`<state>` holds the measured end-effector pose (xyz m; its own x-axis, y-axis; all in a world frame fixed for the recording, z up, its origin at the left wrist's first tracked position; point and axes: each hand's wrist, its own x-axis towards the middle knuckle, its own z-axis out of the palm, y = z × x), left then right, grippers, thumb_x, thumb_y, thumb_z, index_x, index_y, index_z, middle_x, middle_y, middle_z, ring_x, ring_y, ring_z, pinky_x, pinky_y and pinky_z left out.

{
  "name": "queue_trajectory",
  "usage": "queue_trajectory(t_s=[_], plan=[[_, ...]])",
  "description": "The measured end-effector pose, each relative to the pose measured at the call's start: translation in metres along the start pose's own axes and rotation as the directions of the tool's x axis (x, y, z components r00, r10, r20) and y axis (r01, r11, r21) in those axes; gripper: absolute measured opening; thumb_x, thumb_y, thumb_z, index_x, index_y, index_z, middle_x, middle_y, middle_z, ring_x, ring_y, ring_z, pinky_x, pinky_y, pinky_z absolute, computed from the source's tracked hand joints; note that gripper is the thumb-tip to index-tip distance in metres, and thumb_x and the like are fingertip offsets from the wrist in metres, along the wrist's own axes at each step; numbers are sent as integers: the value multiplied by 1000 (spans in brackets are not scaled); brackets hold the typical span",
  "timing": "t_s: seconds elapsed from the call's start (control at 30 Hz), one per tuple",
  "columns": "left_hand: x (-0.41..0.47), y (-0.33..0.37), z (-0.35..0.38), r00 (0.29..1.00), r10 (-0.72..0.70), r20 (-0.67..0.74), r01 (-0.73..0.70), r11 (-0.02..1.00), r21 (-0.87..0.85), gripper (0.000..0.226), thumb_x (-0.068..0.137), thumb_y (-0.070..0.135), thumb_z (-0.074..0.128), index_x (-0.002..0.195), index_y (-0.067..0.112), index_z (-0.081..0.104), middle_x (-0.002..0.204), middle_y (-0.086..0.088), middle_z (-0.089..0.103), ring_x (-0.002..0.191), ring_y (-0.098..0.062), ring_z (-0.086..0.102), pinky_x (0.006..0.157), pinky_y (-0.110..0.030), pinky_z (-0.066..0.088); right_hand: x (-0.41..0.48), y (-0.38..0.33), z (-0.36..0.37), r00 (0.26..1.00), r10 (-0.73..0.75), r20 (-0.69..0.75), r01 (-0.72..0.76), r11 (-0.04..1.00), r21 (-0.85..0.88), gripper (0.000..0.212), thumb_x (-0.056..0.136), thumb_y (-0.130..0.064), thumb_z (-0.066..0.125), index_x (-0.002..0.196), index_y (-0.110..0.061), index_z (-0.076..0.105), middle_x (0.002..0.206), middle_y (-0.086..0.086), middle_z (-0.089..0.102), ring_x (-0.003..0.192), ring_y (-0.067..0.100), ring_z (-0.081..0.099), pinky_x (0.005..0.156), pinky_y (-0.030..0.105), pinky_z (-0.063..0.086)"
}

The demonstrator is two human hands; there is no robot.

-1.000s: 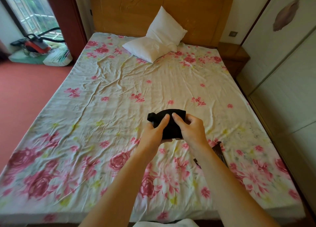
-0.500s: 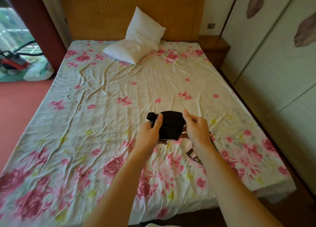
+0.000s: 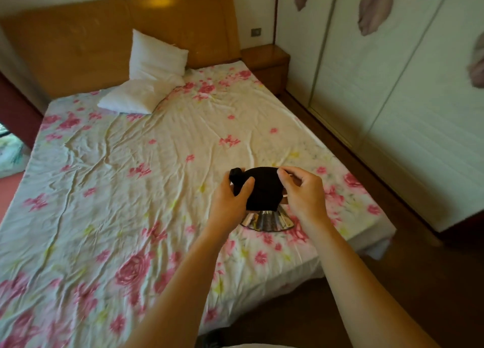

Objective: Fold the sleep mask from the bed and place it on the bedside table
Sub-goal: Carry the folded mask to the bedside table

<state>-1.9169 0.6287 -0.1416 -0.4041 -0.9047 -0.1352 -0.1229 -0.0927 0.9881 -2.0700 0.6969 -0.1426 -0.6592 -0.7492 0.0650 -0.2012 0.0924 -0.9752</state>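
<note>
Black sleep mask (image 3: 263, 188) is being held up over the bed (image 3: 146, 180), near its right edge, w/ both hands. Left hand (image 3: 230, 203) is clamping its left end, thumb pressing on the fabric; right hand (image 3: 303, 193) is pinching the top right edge. Shiny folded item (image 3: 267, 220) is lying on the sheet just below. Wooden bedside table (image 3: 267, 59) is sitting well apart, by the headboard (image 3: 117, 38).
</note>
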Motion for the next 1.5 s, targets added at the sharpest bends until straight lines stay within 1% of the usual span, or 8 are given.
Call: queue_trajectory(t_s=[0.13, 0.5, 0.63, 0.73, 0.83, 0.97, 1.27, 1.5], plan=[[-14, 4, 66, 996, 89, 24, -90, 994, 68, 31, 91, 47, 63, 121, 39, 60, 112, 15, 68, 97, -1, 70, 74, -23, 61, -3, 16, -67, 1000, -2, -19, 2, 1000, -4, 25, 95, -33, 61, 108, -15, 73, 98, -4, 73, 93, 7, 69, 81, 40, 61], [-14, 29, 185, 971, 180, 159, -203, 969, 141, 22, 98, 30, 61, 119, 34, 62, 113, 9, 67, 99, -3, 68, 80, -35, 63, 20, 38, -183, 991, -6, -136, 10, 1000, 27, 19, 96, -25, 59, 108, -16, 71, 94, -8, 68, 90, 4, 66, 64, 13, 55], [10, 32, 231, 955, 211, 208, -237, 965, 109, 20, 99, 25, 59, 117, 31, 63, 112, 8, 67, 99, -6, 69, 74, -28, 61, 43, 48, -214, 978, 46, -202, -50, 999, -18, 21, 95, -26, 60, 112, -17, 71, 97, -10, 68, 94, 8, 67, 77, 32, 61], [33, 36, 276, 943, 193, 273, -214, 976, 49, 17, 100, 25, 57, 116, 28, 62, 111, 1, 66, 87, -18, 74, 61, -36, 63, 70, 58, -246, 962, 43, -269, -63, 996, -67, 20, 95, -27, 61, 111, -20, 71, 100, -5, 71, 93, 8, 68, 74, 36, 63], [62, 43, 319, 924, 209, 320, -222, 975, 3, 18, 100, 25, 58, 118, 24, 61, 107, 1, 65, 77, -12, 75, 50, -26, 60, 106, 62, -279, 950, 48, -308, -89, 989, -121, 19, 94, -28, 61, 109, -23, 72, 100, -6, 72, 93, 8, 69, 75, 38, 62], [99, 58, 364, 916, 210, 343, -208, 977, -44, 19, 99, 24, 60, 118, 22, 61, 107, 3, 66, 81, 2, 72, 53, -15, 56, 154, 58, -312, 939, 69, -337, -121, 983, -137, 14, 94, -27, 62, 104, -26, 72, 98, -6, 72, 93, 10, 70, 74, 34, 62], [164, 66, 459, 897, 211, 389, -217, 976, -31, 22, 97, 27, 63, 119, 27, 63, 112, 7, 66, 95, 0, 68, 64, -18, 58, 223, 84, -378, 896, 130, -425, -174, 983, -66, 27, 94, -29, 63, 117, -16, 68, 104, 1, 72, 95, 14, 69, 74, 43, 63], [193, 57, 553, 928, 184, 324, -220, 972, 79, 24, 96, 31, 63, 119, 29, 61, 111, 11, 66, 101, -5, 67, 68, -19, 60, 278, 127, -453, 908, 174, -382, -187, 982, 3, 26, 93, -28, 64, 115, -15, 67, 94, -8, 68, 85, 8, 68, 66, 32, 63]])
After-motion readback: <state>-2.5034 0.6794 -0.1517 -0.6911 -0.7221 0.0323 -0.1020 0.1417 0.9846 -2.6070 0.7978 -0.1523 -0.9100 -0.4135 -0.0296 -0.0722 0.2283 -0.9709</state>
